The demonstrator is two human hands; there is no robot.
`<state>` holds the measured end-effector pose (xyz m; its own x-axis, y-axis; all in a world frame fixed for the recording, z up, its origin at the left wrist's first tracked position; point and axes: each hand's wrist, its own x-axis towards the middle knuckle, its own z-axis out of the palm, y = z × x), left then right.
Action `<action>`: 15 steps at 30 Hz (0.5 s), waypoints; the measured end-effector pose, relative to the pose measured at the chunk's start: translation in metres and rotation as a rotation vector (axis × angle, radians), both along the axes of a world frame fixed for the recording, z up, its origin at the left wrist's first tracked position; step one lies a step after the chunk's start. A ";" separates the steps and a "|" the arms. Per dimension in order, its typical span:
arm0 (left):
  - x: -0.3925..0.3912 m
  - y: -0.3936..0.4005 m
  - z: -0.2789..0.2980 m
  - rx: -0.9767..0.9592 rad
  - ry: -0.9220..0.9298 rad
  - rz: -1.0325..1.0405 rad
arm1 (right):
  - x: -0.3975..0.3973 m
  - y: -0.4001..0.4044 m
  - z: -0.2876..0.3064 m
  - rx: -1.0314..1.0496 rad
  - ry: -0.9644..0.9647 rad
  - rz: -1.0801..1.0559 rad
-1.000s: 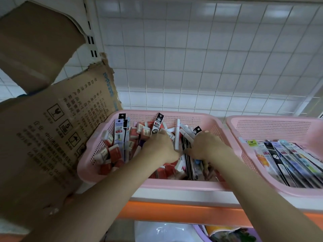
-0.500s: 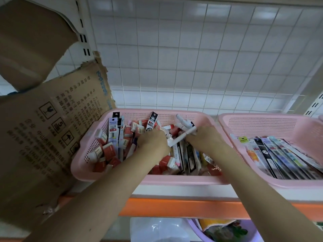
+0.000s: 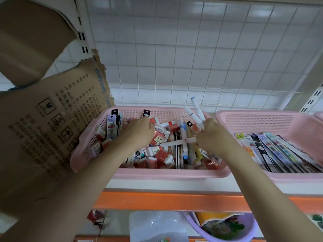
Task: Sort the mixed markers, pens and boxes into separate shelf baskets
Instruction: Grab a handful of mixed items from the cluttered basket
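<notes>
Right hand (image 3: pixel 212 135) grips two white markers (image 3: pixel 194 113) above mixed pink basket (image 3: pixel 167 175), lifted clear for sorting. Left hand (image 3: pixel 138 132) digs among small boxes (image 3: pixel 158 137) inside, fingers probably curled, grasp unclear.

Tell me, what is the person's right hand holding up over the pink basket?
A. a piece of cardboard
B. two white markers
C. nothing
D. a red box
B: the right hand grips two white markers that stick up above the mixed basket, one with a blue tip.
</notes>
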<state>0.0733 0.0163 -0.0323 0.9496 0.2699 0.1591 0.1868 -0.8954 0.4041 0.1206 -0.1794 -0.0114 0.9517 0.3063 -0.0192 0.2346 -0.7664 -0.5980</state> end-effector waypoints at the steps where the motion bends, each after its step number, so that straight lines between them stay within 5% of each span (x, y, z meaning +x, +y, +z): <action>1: -0.001 -0.001 0.001 -0.016 -0.036 -0.018 | 0.000 -0.001 0.001 0.005 -0.026 -0.015; 5: 0.004 -0.019 0.001 -0.028 0.000 -0.224 | 0.000 -0.006 -0.001 0.023 -0.077 -0.086; 8: 0.017 -0.035 -0.004 0.167 0.100 -0.364 | -0.001 -0.011 -0.004 0.081 -0.127 -0.129; 15: 0.030 -0.046 -0.011 0.239 0.179 -0.402 | 0.003 -0.019 -0.006 0.161 -0.122 -0.091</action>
